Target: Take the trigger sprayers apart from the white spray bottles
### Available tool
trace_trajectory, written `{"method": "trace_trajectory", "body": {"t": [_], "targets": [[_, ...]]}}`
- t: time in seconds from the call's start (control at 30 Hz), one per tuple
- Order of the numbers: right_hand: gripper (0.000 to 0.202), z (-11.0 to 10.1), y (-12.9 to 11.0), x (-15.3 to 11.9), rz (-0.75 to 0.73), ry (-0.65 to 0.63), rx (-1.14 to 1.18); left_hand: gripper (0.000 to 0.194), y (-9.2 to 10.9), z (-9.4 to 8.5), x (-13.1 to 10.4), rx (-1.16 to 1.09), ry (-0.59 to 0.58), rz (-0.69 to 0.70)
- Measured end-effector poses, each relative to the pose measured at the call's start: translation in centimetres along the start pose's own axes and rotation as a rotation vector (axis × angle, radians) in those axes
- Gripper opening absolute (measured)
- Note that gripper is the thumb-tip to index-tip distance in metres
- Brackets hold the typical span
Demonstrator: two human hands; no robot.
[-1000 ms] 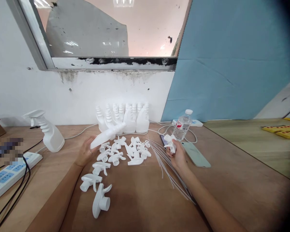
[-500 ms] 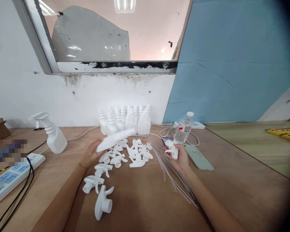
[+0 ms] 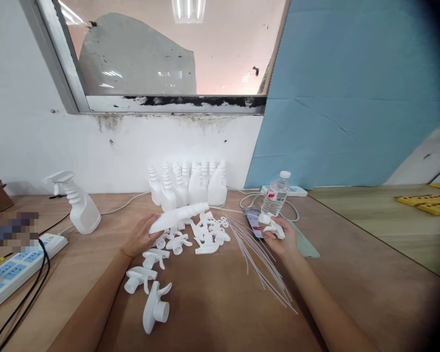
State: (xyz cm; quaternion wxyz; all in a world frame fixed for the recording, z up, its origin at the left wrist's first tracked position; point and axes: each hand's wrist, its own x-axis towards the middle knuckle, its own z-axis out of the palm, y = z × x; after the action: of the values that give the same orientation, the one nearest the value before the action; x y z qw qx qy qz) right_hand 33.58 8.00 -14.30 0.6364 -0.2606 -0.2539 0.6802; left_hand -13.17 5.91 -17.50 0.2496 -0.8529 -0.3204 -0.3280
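Observation:
A white spray bottle body lies tilted nearly sideways in my left hand, its neck pointing right. My right hand is closed around a white trigger spray head, in front of the water bottle. Beneath the held bottle, several loose trigger heads are spread on the table, with more in a line toward the front, the nearest trigger head lying on its side. Small white rings lie at the right of the pile. Thin clear dip tubes fan out left of my right hand.
White bottles without heads stand against the wall. A complete spray bottle stands at left, near a power strip with black cables. A water bottle, a lit phone and a pale green phone are at right.
My right hand has moved right with the trigger head, which has turned in the fingers, and more of the lit phone shows. The bottle in my left hand has moved slightly right and levelled a little.

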Motion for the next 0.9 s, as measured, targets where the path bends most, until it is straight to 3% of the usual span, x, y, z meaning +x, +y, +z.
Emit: {"method": "trace_trajectory", "body": {"t": [0.2, 0.37, 0.5, 0.6, 0.77, 0.9], "targets": [[0.025, 1.2, 1.0, -0.7, -0.027, -0.077, -0.01, 0.027, 0.6, 0.1, 0.5, 0.001, -0.017, 0.095], [0.028, 2.9, 2.3, -1.7, 0.041, -0.14, -0.03, 0.029, 0.7, -0.1, 1.0, -0.033, -0.065, 0.086], [0.047, 4.5, 3.1, -2.8, 0.077, -0.184, -0.047, 0.029, 1.1, -1.4, 3.0, -0.058, -0.178, 0.11], [0.056, 5.4, 3.5, -3.1, 0.033, -0.179, -0.069, 0.029, 2.0, -2.6, 5.0, -0.064, -0.162, 0.145], [0.03, 5.5, 4.0, -2.9, -0.039, -0.169, -0.035, 0.024, 4.9, -3.3, 7.1, -0.258, -0.092, 0.044], [0.016, 5.2, 3.8, -2.9, -0.04, -0.196, -0.088, 0.019, 7.0, -3.1, 7.6, -0.404, -0.11, -0.067]]}}
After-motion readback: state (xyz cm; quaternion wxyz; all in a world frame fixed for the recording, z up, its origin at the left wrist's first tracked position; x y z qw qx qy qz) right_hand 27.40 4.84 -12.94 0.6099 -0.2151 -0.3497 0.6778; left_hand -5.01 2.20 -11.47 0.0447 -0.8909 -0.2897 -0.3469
